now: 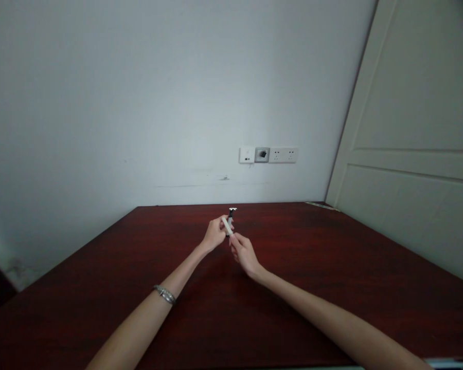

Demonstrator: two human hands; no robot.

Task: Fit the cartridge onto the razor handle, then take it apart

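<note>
L hand (214, 234) grips upright gadget (231, 214): shiny top, blk neck, pale body! R hand (244, 252) pinches tilted wht stick (227, 226)!

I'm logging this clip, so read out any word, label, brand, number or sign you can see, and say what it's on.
No word, label, brand, number or sign can be read.
White stick and silver-topped item: too small to tell.
Wall plates: any print is too small.

White stick (227, 226) smooth; tabletop (312, 252) glossy wood-grain; bracelet (164, 294) shiny metal
</note>
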